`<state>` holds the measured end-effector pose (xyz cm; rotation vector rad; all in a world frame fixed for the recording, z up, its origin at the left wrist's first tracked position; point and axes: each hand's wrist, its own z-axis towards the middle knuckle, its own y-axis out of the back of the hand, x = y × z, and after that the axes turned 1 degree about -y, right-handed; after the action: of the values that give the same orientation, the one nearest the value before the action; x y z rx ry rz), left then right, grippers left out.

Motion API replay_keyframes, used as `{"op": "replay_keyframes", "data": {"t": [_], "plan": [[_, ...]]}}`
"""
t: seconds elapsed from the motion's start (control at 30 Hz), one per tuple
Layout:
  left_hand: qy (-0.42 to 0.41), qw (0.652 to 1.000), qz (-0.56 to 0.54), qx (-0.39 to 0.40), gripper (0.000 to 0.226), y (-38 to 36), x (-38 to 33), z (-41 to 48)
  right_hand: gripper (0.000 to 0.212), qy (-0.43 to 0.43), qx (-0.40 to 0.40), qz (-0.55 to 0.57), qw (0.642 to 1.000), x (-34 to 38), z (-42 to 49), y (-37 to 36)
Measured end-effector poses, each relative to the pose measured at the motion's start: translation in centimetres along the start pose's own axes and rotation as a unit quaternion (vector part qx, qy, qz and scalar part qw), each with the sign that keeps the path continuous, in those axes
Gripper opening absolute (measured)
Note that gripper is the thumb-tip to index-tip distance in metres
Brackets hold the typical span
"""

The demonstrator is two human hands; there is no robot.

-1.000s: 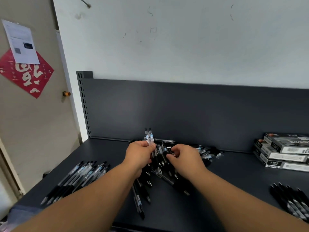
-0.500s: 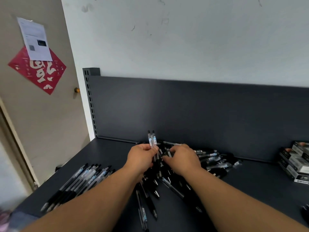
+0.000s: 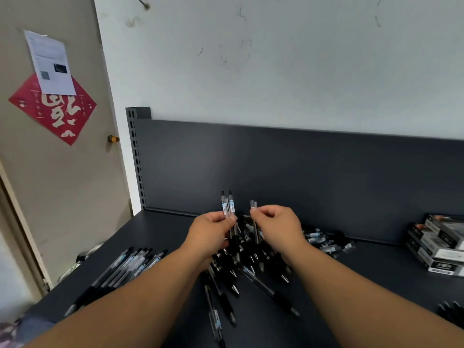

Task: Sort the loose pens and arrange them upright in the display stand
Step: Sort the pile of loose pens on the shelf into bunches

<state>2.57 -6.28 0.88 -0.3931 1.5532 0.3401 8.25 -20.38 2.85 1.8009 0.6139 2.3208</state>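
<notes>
dark shelf (image 3: 364,285), white wall (image 3: 276,71) behind. far left: sorted row of pens (image 3: 120,270) lying flat. left hand (image 3: 211,234) grip clamped on two pens (image 3: 227,207), upright. right hand (image 3: 276,224) pinches a single pen (image 3: 253,205) over the loose pile (image 3: 251,262). boxes (image 3: 439,244) far right. no display stand visible; looks like most is left to do.

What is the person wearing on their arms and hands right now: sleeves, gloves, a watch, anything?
Nothing worn shows. The left hand and right hand are bare, without gloves. The left forearm and right forearm are uncovered as far as the frame's edge: no sleeves, and no watch or wristband at either wrist.
</notes>
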Motion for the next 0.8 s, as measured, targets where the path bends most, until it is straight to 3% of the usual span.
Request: {"op": "replay_keyframes", "data": {"t": [0.27,0.4,0.57,0.8], "plan": [[-0.040,0.999,0.014,-0.002,0.011,6.2,-2.8,-3.4,0.020,-0.015,0.108,0.043,0.993,4.6,-3.5,-3.1],[-0.043,0.996,0.066,-0.049,0.012,12.1,-3.2,-4.9,0.017,-0.020,0.157,0.066,0.985,6.1,-5.8,-7.0],[-0.050,0.977,0.164,-0.125,0.017,18.6,-2.6,-5.8,0.021,0.003,0.182,0.021,0.983,7.2,-7.9,-10.9],[0.009,0.931,0.349,-0.103,0.026,22.9,-0.6,-5.7,0.019,-0.020,0.185,-0.001,0.983,7.5,-9.3,-15.3]]}}
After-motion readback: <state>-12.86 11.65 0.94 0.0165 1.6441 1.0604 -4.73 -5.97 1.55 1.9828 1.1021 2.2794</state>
